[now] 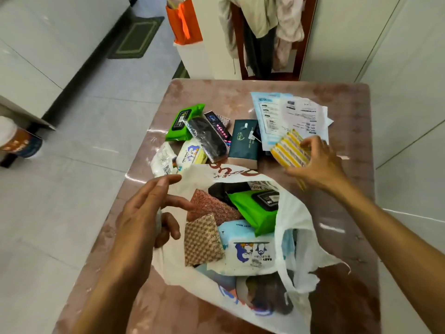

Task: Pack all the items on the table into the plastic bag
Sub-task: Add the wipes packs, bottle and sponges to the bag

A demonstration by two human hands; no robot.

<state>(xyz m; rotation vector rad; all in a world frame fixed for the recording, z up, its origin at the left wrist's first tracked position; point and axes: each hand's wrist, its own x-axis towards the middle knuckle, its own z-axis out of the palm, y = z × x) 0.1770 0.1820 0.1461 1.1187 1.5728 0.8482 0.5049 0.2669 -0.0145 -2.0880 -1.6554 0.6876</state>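
A white plastic bag lies open on the table, holding a green wipes pack, a baby wipes pack and patterned cloths. My left hand grips the bag's left rim and holds the mouth open. My right hand is closed around a yellow striped sponge pack just above the table, right of the bag. Beyond the bag lie another green wipes pack, a black wrapped item, a dark green tissue pack, a second baby wipes pack and light blue flat packets.
The pink-brown table has its left edge beside a tiled floor. A wooden chair draped with clothes stands behind the far edge. An orange bag sits on a white stand at the back left.
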